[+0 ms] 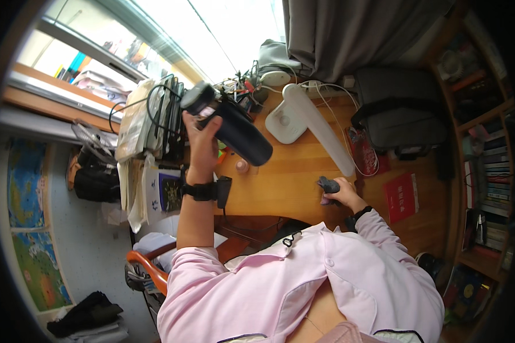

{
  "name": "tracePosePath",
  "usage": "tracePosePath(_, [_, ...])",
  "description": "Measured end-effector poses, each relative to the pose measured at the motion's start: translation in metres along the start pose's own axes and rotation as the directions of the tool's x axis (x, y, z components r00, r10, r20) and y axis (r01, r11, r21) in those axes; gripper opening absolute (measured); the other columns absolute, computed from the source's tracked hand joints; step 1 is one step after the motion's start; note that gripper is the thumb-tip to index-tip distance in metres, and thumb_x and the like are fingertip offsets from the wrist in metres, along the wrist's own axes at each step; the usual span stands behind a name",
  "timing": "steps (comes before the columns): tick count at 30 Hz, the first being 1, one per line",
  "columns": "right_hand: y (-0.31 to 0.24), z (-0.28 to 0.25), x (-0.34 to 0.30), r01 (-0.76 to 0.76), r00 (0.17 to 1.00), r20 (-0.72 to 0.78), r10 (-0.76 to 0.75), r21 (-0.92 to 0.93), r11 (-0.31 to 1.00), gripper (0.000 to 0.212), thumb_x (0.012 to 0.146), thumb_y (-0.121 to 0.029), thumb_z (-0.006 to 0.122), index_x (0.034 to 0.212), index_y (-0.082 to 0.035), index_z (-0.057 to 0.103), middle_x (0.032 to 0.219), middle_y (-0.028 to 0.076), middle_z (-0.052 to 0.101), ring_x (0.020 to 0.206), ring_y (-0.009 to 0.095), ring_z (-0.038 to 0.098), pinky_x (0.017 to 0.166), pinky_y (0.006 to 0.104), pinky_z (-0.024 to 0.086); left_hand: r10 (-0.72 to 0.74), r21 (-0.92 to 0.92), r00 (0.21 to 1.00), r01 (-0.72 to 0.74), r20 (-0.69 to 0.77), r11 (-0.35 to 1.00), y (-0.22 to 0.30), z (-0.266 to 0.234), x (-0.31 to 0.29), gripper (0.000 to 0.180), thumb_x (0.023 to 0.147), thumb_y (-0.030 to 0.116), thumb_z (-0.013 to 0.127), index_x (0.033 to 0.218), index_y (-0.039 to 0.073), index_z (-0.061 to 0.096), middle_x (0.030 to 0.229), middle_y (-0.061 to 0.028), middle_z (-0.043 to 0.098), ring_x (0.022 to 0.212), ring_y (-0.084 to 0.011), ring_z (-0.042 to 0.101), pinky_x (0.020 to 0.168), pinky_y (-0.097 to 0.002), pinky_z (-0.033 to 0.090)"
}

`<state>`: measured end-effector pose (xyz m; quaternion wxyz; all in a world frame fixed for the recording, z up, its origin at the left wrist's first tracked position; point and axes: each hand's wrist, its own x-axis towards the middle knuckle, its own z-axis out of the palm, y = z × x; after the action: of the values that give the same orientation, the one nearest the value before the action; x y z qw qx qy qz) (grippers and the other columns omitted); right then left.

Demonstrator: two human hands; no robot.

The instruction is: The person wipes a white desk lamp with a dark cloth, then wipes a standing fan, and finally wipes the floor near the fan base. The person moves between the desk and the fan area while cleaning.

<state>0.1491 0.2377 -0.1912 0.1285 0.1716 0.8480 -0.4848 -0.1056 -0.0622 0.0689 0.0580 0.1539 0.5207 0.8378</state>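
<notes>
My left hand (201,139) is raised over the left part of the wooden desk (286,197), its fingers wrapped around a dark blue thermos bottle (243,136). The bottle is tilted, its grey lid end toward the window and its base toward the middle of the desk. Low over the desk's near edge, my right hand (348,194) is closed on a crumpled dark grey cloth (329,184). A small pinkish container (242,166) stands on the desk below the bottle.
A white desk lamp (320,134) with cables lies beyond my right hand. Books and papers (149,123) are stacked at the left. A dark grey bag (403,111) and a red booklet (401,198) sit at the right, beside a bookshelf (492,188). A wooden chair arm (149,271) is near my left elbow.
</notes>
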Motion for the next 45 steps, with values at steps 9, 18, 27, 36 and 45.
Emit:
tracePosePath(9, [-0.149, -0.025, -0.069, 0.222, 0.928, -0.062, -0.367, 0.883, 0.412, 0.051, 0.083, -0.009, 0.074, 0.128, -0.004, 0.051, 0.12, 0.005, 0.061, 0.109, 0.017, 0.058, 0.096, 0.0317, 0.046, -0.01, 0.412, 0.972, -0.089, 0.234, 0.907, -0.029, 0.036, -0.109, 0.087, 0.064, 0.0, 0.086, 0.132, 0.009, 0.033, 0.116, -0.0066, 0.055, 0.107, -0.0183, 0.057, 0.093, -0.0343, 0.048])
tracePosePath(18, [-0.215, -0.057, -0.114, 0.717, 0.696, -0.442, -0.566, 0.384, 0.582, 0.056, 0.087, -0.032, 0.074, 0.128, -0.003, 0.051, 0.12, 0.006, 0.059, 0.112, 0.016, 0.056, 0.1, 0.033, 0.044, 0.239, 0.724, 0.801, -0.599, 0.549, 0.341, -0.031, 0.099, -0.176, 0.066, 0.058, 0.022, 0.086, 0.114, 0.005, 0.056, 0.11, -0.0145, 0.057, 0.101, -0.035, 0.056, 0.087, -0.0431, 0.043])
tracePosePath(27, [-0.209, -0.074, -0.115, 0.294, 0.924, -0.216, -0.315, 0.929, 0.226, 0.037, 0.094, -0.022, 0.068, 0.124, -0.005, 0.056, 0.109, 0.008, 0.066, 0.097, 0.016, 0.066, 0.085, 0.0298, 0.054, 0.225, 0.645, 0.768, -0.631, 0.6, 0.431, -0.034, 0.119, -0.209, 0.074, 0.052, 0.017, 0.089, 0.116, 0.008, 0.055, 0.115, -0.0145, 0.056, 0.107, -0.0367, 0.055, 0.092, -0.0447, 0.044])
tracePosePath(36, [-0.208, -0.063, -0.143, 0.68, 0.733, -0.442, -0.517, 0.457, 0.573, 0.052, 0.086, -0.006, 0.073, 0.132, -0.007, 0.049, 0.121, 0.006, 0.06, 0.112, 0.015, 0.058, 0.096, 0.0281, 0.045, 0.085, 0.611, 0.911, -0.337, 0.403, 0.716, -0.041, 0.112, -0.207, 0.085, 0.049, 0.012, 0.091, 0.122, 0.005, 0.05, 0.115, -0.0144, 0.055, 0.109, -0.0341, 0.055, 0.094, -0.0406, 0.046])
tracePosePath(45, [-0.187, -0.056, -0.122, 0.425, 0.864, -0.308, -0.399, 0.87, 0.249, 0.048, 0.094, -0.013, 0.064, 0.137, -0.004, 0.047, 0.124, 0.008, 0.061, 0.113, 0.018, 0.061, 0.098, 0.0319, 0.048, 0.098, 0.037, 0.932, -0.119, 0.349, 0.992, -0.027, 0.113, -0.206, 0.094, 0.061, 0.009, 0.09, 0.139, 0.006, 0.038, 0.128, -0.0094, 0.054, 0.119, -0.0238, 0.055, 0.106, -0.0363, 0.04])
